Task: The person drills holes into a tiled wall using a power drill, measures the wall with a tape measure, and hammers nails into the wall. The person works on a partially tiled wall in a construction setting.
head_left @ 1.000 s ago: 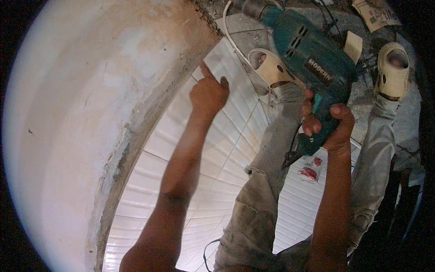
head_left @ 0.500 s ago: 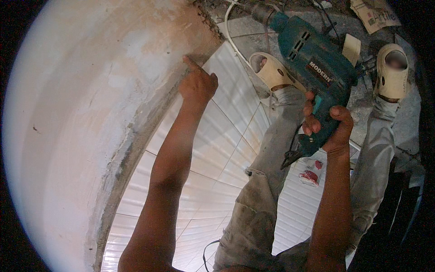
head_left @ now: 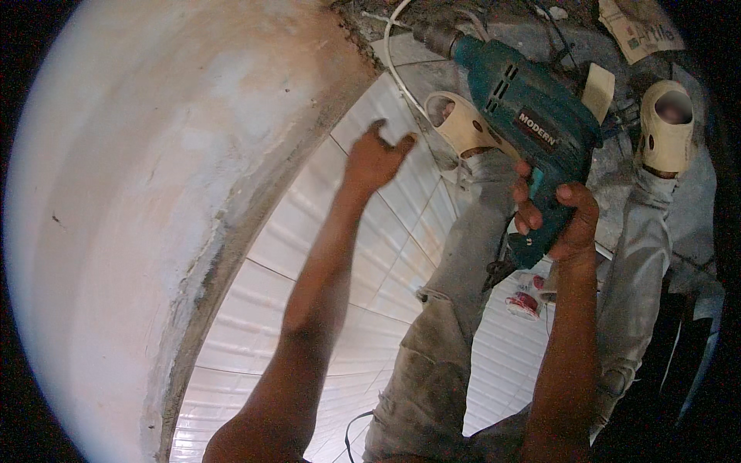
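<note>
My left hand (head_left: 377, 160) is over white ribbed tiles (head_left: 301, 231), just right of the rough lower edge of a plastered surface (head_left: 131, 193), with thumb and fingers apart and nothing visible in it. Whether it touches the tiles I cannot tell. My right hand (head_left: 573, 224) grips the handle of a teal power drill (head_left: 502, 81), its fingers curled around it near the trigger. The drill's chuck (head_left: 432, 37) points up and away to the upper left, near a white cable (head_left: 390, 54).
My feet in cream clogs (head_left: 664, 131) rest on grey, dusty ground (head_left: 695, 216), my trousered legs between my arms. A torn beige paper piece (head_left: 625, 23) lies at upper right. A red-and-clear container (head_left: 523, 305) sits on the tiles. A cream block (head_left: 598, 92) stands behind the drill.
My left hand has moved from the plastered edge to the right, over the tiles, and its pointing finger has bent. The drill in my right hand has shifted slightly downward.
</note>
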Demonstrator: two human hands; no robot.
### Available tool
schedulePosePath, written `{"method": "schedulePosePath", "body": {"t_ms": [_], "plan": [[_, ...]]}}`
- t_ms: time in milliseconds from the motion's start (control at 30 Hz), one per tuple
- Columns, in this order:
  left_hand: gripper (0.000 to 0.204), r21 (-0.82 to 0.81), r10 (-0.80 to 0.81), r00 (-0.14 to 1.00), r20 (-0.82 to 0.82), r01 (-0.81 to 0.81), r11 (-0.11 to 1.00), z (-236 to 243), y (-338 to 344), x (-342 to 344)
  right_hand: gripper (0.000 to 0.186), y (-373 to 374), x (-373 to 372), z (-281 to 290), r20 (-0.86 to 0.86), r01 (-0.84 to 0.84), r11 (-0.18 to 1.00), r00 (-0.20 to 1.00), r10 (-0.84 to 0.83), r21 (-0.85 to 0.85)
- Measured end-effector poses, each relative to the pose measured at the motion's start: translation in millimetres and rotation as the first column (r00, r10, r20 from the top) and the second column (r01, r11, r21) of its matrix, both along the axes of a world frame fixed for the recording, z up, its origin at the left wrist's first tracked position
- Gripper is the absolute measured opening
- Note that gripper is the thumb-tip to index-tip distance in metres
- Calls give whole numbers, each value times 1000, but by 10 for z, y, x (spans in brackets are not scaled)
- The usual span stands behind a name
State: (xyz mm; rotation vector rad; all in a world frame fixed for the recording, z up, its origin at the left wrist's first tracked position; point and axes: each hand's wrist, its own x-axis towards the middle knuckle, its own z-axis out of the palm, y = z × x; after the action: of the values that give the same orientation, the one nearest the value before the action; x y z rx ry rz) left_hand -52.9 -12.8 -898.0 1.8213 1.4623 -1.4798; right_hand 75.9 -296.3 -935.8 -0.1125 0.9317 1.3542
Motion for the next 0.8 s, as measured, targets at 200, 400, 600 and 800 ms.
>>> {"method": "schedulePosePath", "body": {"t_ms": [200,400,600,800], "plan": [[66,-286,628,716,304,-560,778,266,-1108,-355,61,3,-53,32,-51,-131,991,990,129,-32],[89,-276,23,996,-91,-48,960,997,-2082,-455,60,40,-112,82,-82,-198,980,976,200,33],[108,-240,119,956,-267,-186,953,1204,-2155,-375,60,76,-155,164,-119,-289,957,950,289,20],[111,-271,86,962,-261,-159,949,1066,-2137,-323,59,149,-177,197,-145,-293,953,942,302,77]]}}
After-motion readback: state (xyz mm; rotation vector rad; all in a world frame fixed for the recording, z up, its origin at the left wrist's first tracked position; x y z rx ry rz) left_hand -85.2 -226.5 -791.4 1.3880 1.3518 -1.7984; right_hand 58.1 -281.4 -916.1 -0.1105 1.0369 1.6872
